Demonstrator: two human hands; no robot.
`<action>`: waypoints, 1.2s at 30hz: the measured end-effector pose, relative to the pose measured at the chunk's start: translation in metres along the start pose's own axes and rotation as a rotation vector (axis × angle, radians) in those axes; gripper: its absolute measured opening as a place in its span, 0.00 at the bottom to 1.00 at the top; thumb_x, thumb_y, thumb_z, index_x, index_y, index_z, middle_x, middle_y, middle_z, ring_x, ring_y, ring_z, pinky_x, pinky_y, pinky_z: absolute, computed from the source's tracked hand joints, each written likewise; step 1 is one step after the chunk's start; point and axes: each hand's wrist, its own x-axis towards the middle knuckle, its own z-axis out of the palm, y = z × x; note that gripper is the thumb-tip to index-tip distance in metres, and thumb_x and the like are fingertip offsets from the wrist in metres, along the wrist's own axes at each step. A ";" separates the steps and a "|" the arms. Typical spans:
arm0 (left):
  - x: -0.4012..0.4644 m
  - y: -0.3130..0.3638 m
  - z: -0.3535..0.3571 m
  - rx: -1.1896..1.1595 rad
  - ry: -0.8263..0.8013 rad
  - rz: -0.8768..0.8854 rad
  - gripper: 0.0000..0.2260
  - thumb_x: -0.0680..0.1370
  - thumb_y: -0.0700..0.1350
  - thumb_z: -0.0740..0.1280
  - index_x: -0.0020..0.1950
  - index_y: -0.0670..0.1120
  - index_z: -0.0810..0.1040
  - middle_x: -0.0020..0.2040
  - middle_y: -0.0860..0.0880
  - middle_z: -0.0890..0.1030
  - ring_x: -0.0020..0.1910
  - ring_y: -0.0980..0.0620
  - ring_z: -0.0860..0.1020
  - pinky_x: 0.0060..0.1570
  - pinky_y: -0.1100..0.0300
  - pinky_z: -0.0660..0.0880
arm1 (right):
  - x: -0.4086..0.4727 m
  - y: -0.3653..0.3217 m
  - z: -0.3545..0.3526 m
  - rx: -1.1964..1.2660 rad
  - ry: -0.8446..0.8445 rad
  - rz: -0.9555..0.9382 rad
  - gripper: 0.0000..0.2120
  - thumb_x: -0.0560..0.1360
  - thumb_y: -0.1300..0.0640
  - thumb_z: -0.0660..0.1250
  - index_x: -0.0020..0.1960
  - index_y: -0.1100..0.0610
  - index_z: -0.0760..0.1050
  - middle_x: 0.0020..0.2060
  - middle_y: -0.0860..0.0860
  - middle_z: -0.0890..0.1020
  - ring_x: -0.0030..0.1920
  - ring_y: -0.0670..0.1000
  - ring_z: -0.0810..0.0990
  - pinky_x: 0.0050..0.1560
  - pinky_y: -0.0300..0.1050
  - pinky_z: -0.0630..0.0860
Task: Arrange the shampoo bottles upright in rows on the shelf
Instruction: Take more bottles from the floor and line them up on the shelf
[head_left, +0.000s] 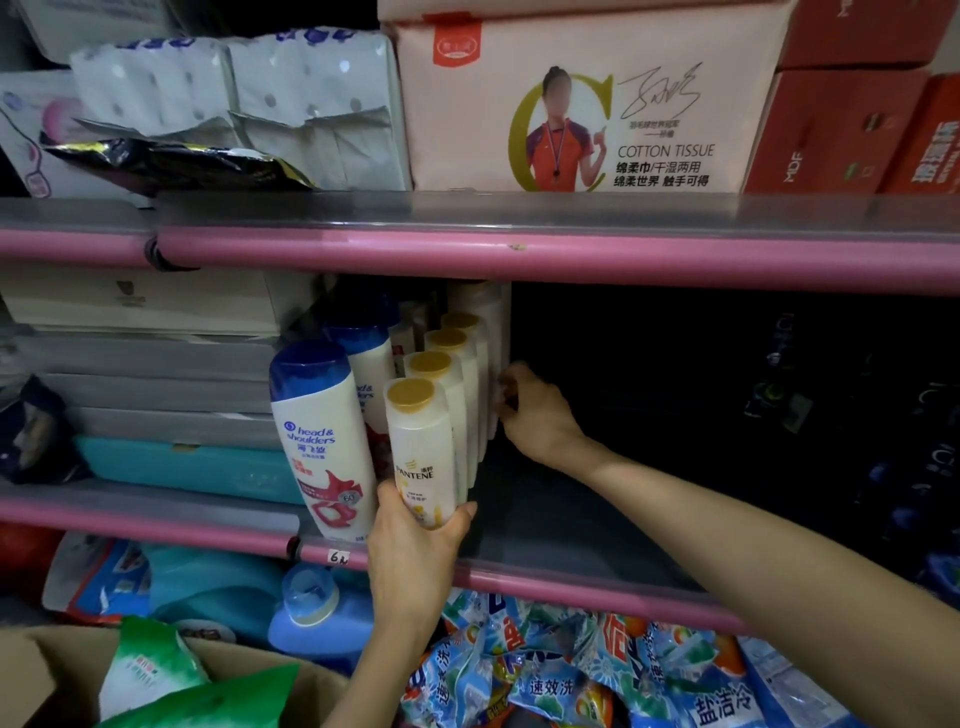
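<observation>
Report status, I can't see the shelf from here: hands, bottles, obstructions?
Left hand grips front Pantene bottle at its base. Right hand steadies the gold-capped row from the side. Head & Shoulders bottle leans alongside. Nothing blocking.

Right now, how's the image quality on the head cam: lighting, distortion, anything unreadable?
Head view: wide-angle bowing curves the pink shelf rail; the shelf bay right of the Pantene row is nearly black, so its dark bottles are barely legible; the front Pantene bottle and both hands, left and right, are evenly lit; the edges look soft.
</observation>
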 end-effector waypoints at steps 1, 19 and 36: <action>0.000 0.000 0.000 0.002 -0.004 0.002 0.22 0.67 0.50 0.77 0.52 0.49 0.67 0.50 0.51 0.78 0.47 0.52 0.76 0.32 0.71 0.65 | 0.002 -0.007 -0.002 0.017 0.097 -0.025 0.16 0.77 0.58 0.60 0.65 0.54 0.66 0.59 0.57 0.75 0.56 0.57 0.77 0.51 0.49 0.78; -0.016 0.007 -0.016 0.031 -0.025 0.033 0.23 0.71 0.43 0.74 0.62 0.43 0.69 0.58 0.45 0.78 0.56 0.47 0.77 0.54 0.54 0.74 | -0.041 -0.039 -0.036 -0.026 0.250 -0.244 0.17 0.77 0.58 0.58 0.64 0.49 0.73 0.60 0.53 0.74 0.53 0.53 0.78 0.52 0.43 0.76; -0.217 -0.125 -0.001 0.242 -0.382 -0.338 0.10 0.76 0.44 0.67 0.56 0.44 0.79 0.54 0.43 0.82 0.55 0.45 0.78 0.49 0.62 0.68 | -0.305 0.088 0.088 0.060 -0.226 0.316 0.12 0.77 0.58 0.64 0.59 0.58 0.77 0.58 0.54 0.79 0.58 0.55 0.77 0.61 0.47 0.72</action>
